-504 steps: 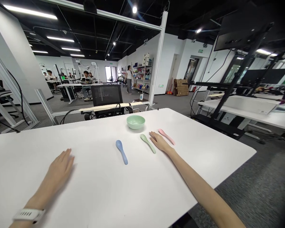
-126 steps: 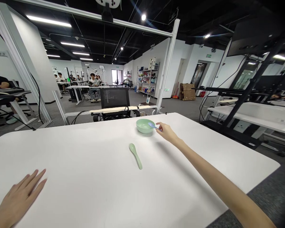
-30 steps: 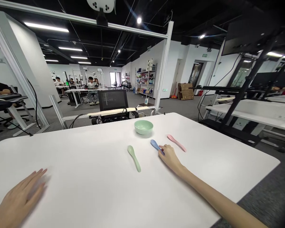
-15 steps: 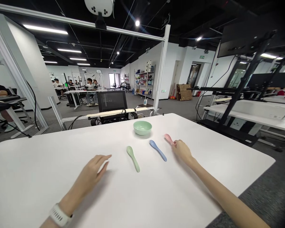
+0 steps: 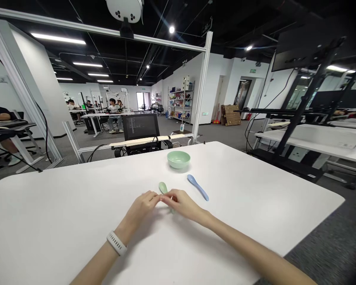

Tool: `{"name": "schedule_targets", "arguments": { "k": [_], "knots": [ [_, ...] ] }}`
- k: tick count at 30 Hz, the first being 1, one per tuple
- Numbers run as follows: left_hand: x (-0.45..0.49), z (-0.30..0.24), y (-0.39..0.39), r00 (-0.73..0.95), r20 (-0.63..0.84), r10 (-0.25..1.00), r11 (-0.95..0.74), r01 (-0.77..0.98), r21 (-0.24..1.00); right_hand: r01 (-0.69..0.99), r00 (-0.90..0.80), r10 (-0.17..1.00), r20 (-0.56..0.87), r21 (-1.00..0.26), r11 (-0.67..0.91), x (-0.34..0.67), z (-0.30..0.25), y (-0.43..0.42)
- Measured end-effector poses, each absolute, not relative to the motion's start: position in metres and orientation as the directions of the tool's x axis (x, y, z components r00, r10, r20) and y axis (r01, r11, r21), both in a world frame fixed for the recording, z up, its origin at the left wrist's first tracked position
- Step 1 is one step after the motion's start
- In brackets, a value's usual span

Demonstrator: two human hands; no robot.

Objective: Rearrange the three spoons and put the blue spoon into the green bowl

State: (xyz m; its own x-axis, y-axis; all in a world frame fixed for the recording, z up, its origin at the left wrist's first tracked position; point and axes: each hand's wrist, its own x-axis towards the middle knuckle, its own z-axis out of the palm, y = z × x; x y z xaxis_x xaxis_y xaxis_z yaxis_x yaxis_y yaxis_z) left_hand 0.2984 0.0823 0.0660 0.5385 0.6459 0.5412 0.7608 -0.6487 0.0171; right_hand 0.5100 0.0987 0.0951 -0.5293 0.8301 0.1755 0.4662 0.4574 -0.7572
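Note:
On the white table [image 5: 62, 221] my two hands meet fingertip to fingertip over the handle of a green spoon [image 5: 163, 187]; only its head shows beyond them. My left hand [image 5: 142, 208], a white watch on its wrist, has its fingers curled into a pinch. My right hand [image 5: 184, 206] is pinched too. What either one grips is hidden. A blue spoon [image 5: 197, 187] lies free just right of the hands. Behind both spoons stands a pale green bowl [image 5: 178, 159]. No pink spoon is in sight.
A black office chair [image 5: 141, 128] stands behind the table's far edge inside a white metal frame [image 5: 200, 87]. To the right are another desk [image 5: 314, 138] and black stands. People sit at desks far back left.
My left hand slid right and my right hand came left from the pink spoon; they now touch over the green spoon's handle. The pink spoon has gone from its place on the table.

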Motion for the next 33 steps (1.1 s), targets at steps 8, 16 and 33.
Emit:
{"name": "schedule_targets", "arguments": {
  "k": [8,16,33],
  "knots": [
    [0.295,0.066,0.086,0.413,0.543,0.731,-0.594,0.777,0.209,0.687,-0.403,0.891,0.208,-0.574,0.445,0.502,0.061,0.119],
    [0.342,0.055,0.101,0.371,0.467,0.803,-0.549,0.766,0.335,0.639,-0.211,0.88,0.426,-0.621,0.454,0.584,0.061,0.159],
    [0.366,0.039,0.095,0.295,0.397,0.869,-0.447,0.813,0.373,0.832,0.006,0.957,0.289,-0.532,0.155,0.73,0.03,0.211]
  ]
}}
